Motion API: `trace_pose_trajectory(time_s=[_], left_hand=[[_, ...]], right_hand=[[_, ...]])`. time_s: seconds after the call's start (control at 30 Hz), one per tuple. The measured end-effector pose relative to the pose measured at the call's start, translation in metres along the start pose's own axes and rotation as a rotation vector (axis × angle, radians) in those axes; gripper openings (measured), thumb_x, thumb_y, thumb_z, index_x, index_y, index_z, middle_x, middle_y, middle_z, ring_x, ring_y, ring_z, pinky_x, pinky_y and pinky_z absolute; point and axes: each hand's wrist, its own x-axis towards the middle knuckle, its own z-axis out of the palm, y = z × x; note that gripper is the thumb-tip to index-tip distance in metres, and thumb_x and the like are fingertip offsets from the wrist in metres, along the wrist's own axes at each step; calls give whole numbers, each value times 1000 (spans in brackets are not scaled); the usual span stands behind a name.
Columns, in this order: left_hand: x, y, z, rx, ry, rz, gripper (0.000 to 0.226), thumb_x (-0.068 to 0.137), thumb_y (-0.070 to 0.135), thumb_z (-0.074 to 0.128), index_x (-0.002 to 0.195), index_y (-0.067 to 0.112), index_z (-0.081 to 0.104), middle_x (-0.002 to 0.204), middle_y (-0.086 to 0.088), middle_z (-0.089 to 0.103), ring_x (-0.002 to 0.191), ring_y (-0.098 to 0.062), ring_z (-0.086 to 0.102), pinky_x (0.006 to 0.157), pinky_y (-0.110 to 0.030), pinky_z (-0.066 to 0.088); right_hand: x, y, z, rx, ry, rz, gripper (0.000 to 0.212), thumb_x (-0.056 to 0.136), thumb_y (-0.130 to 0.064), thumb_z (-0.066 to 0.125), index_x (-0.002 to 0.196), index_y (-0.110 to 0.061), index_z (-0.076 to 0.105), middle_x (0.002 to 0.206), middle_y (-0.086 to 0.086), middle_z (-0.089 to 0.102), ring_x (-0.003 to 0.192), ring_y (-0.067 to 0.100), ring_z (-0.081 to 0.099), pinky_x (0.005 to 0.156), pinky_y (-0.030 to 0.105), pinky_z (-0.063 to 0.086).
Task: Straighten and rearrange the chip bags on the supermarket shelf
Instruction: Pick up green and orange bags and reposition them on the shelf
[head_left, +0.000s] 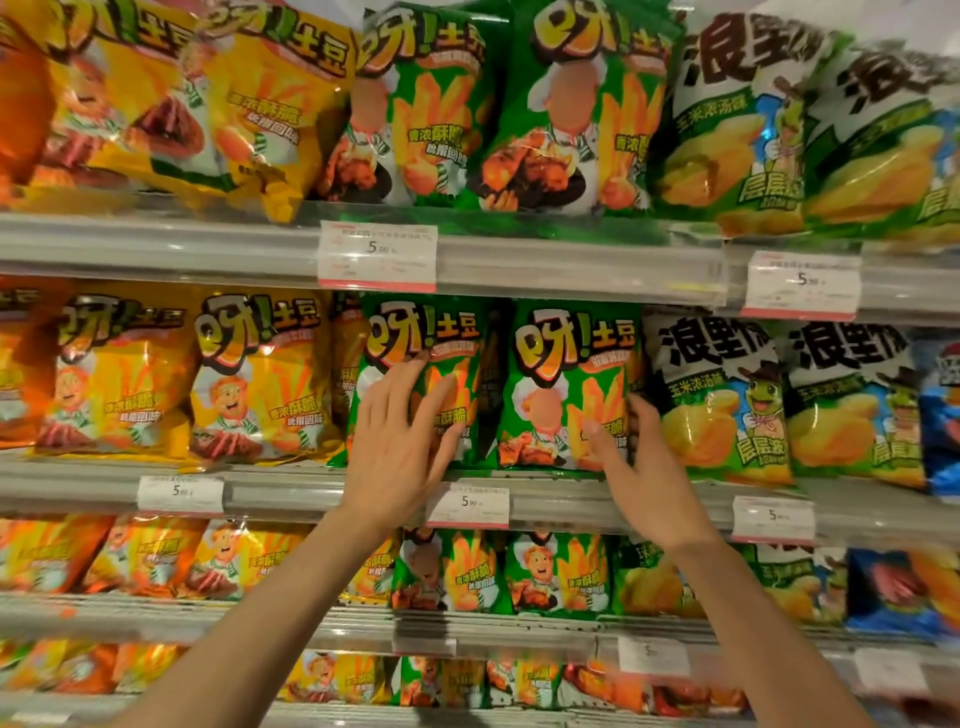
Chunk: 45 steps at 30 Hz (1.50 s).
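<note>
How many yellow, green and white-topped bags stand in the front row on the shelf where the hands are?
Yellow bags: 2
Green bags: 2
White-topped bags: 2
Total: 6

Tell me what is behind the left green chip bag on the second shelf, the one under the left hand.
Beside the left green bag, in the gap toward the right green bag, a dark bag edge shows further back. Directly behind it, the bag itself and the left hand cover everything.
</note>
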Motion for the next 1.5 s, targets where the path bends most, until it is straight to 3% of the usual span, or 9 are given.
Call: trace_pose_trajectory(time_s=[0.23,0.47,0.6,0.73,0.83,1.0,1.13,1.3,1.5], left_hand=[[0,9,-6,-55,15,6,44,97,26,62,136,9,57,147,-22,44,139,-38,37,110,-54,34],[40,56,-18,-342,-13,44,44,100,28,57,141,11,52,152,-18,38,137,-31,40,107,-37,42],[60,65,-2,-141,-154,139,52,101,36,43,151,21,39,162,-13,26,141,-34,36,108,-45,39],[61,56,12,-22,-193,162,57,104,42,30,157,22,27,165,-11,20,150,-33,24,120,-45,23],[64,56,12,-31,-229,163,59,104,43,30,158,21,25,165,-13,20,150,-35,23,120,-48,24],[57,52,-8,-63,-188,154,54,103,41,42,151,17,39,161,-13,29,148,-32,27,117,-46,27],[42,28,-17,41,-100,-44,45,101,40,45,135,12,54,153,-18,39,140,-37,37,112,-50,31],[32,17,-10,111,-178,-85,53,102,43,39,147,15,44,162,-20,24,153,-32,14,122,-52,15],[34,16,-15,47,-152,-109,49,100,42,46,142,17,48,158,-18,31,151,-32,20,121,-51,17]], right_hand=[[6,7,-10,-19,-71,-5,82,92,-67,48,158,-29,17,149,-9,50,135,16,51,113,45,42],[11,-10,-29,-137,66,-224,81,94,-61,54,158,-40,8,159,-4,34,138,14,46,111,44,45],[25,-14,-29,-482,-9,-323,83,97,-65,43,159,-39,-6,151,5,38,132,24,49,100,40,49],[39,-9,-31,-600,-51,-349,86,95,-71,35,158,-39,-14,163,8,27,145,27,34,112,39,39],[47,-9,-32,-610,-74,-340,87,92,-75,31,157,-41,-14,167,10,19,150,30,27,118,42,34],[33,-10,-26,-614,69,-357,86,96,-69,37,161,-31,-4,169,11,0,155,30,9,124,46,22],[25,-19,-2,-656,197,-424,80,101,-64,32,162,-21,3,169,16,-6,157,30,-4,127,47,10],[32,-21,32,-659,229,-380,77,103,-63,26,162,-17,11,169,19,-1,156,36,0,124,55,15],[34,-19,27,-653,220,-391,83,99,-71,16,162,-19,9,170,16,-1,157,33,-2,125,54,12]])
